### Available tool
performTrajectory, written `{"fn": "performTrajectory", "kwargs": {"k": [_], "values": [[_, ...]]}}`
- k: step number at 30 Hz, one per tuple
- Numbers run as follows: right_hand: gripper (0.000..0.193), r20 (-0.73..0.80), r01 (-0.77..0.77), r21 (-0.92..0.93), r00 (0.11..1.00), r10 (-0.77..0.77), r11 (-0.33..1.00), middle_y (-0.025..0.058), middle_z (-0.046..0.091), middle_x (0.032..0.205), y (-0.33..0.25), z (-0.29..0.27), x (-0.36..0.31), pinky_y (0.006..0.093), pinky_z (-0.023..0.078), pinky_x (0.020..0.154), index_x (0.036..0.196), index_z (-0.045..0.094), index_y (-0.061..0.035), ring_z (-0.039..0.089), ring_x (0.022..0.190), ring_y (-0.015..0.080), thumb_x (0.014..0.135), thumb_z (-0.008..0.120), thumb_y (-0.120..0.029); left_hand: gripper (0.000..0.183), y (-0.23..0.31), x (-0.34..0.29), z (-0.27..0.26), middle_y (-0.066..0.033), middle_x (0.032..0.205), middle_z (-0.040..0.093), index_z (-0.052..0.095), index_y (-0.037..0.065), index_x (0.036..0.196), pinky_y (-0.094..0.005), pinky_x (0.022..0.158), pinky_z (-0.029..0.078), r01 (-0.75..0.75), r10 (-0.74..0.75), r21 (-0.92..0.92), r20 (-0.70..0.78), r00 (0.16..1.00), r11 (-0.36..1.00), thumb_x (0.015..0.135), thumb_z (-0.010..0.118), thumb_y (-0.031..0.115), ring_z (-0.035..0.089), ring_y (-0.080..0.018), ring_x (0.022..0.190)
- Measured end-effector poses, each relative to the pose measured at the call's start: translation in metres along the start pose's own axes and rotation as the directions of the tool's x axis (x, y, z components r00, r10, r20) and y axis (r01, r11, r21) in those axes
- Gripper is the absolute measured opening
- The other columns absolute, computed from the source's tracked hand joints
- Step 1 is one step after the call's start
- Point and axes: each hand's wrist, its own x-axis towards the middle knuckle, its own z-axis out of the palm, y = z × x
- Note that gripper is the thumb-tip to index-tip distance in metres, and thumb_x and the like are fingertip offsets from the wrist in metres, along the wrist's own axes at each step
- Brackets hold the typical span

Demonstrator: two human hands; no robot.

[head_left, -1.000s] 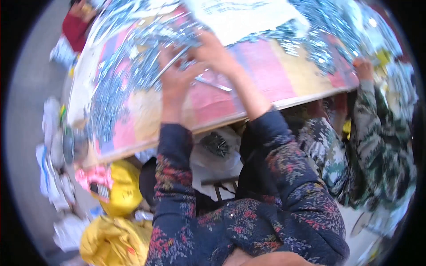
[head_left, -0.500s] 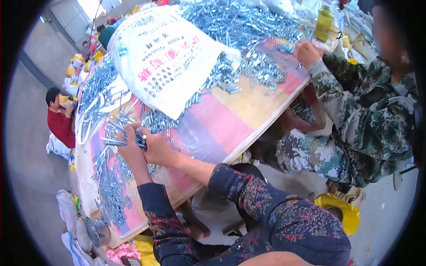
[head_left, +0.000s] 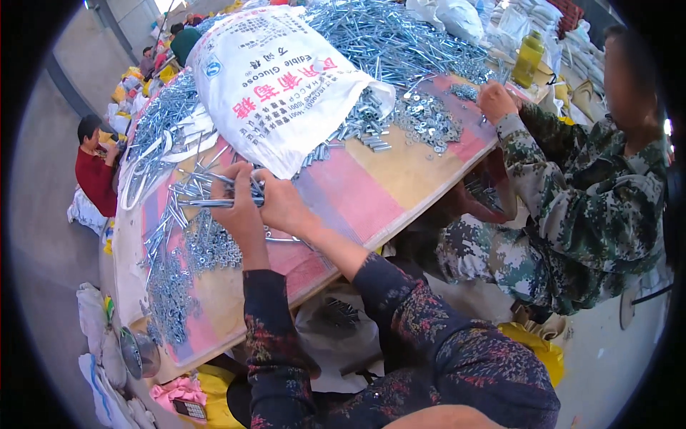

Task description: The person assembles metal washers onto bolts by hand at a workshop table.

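Note:
My left hand point(head_left: 241, 207) is closed around a bundle of long silver bolts point(head_left: 204, 202), whose shanks stick out to the left. Against the bundle's other end, my right hand point(head_left: 284, 206) has its fingers drawn together; what they pinch is hidden. Both hands are just above the table, in front of a big white printed sack point(head_left: 275, 86). More long bolts lie loose to the left of my hands. Closer to me is a pile of small nuts and washers point(head_left: 211, 243). A single long bolt point(head_left: 286, 239) rests on the tabletop below my right wrist.
A large heap of metal rods point(head_left: 393, 36) covers the far side of the striped table point(head_left: 357, 193). Washers point(head_left: 429, 121) lie right of the sack. A co-worker in camouflage point(head_left: 564, 179) works at the right edge, near a yellow-green bottle point(head_left: 527, 58). Another person in red point(head_left: 95, 168) sits at left.
Both my hands have moved slightly away from me and to the right, with the bolt bundle still in the left. The whole view has shifted a little. The long bolt below my right wrist now shows.

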Motion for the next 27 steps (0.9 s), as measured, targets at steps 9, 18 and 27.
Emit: {"fn": "performTrajectory", "kwargs": {"k": [9, 18, 27], "values": [[0.038, 0.068, -0.129, -0.26, 0.986, 0.151, 0.957, 0.0225, 0.066, 0.081, 0.04, 0.027, -0.004, 0.0505, 0.053, 0.067, 0.096, 0.055, -0.0079, 0.066, 0.08, 0.0425, 0.066, 0.073, -0.022, 0.02, -0.032, 0.007, -0.012, 0.001, 0.082, 0.059, 0.062, 0.0, 0.091, -0.0246, 0.063, 0.043, 0.061, -0.059, -0.012, 0.096, 0.994, 0.998, 0.086, 0.071, 0.017, 0.051, -0.0077, 0.072], [0.032, -0.223, 0.121, 0.044, 0.969, -0.108, 0.992, 0.0177, 0.069, 0.08, 0.006, -0.012, 0.012, 0.0395, 0.052, 0.066, 0.098, 0.064, -0.0004, 0.068, 0.074, 0.0309, 0.073, 0.072, -0.018, 0.027, 0.016, -0.05, -0.052, -0.0076, 0.092, 0.065, 0.062, -0.002, 0.101, -0.0291, 0.081, 0.052, 0.109, -0.134, -0.286, -0.07, 0.989, 0.952, 0.088, 0.07, 0.02, 0.064, -0.0162, 0.086], [0.026, -0.214, 0.367, 0.346, 0.927, -0.308, 0.863, 0.0123, 0.069, 0.081, 0.005, -0.019, -0.013, 0.0334, 0.051, 0.068, 0.097, 0.065, 0.001, 0.065, 0.074, 0.0184, 0.076, 0.07, -0.014, 0.017, 0.014, -0.127, -0.039, -0.0089, 0.09, 0.067, 0.063, -0.003, 0.105, -0.0252, 0.067, 0.055, 0.362, -0.374, -0.22, -0.014, 0.927, 0.906, 0.092, 0.063, 0.007, 0.066, -0.0154, 0.074]]}}
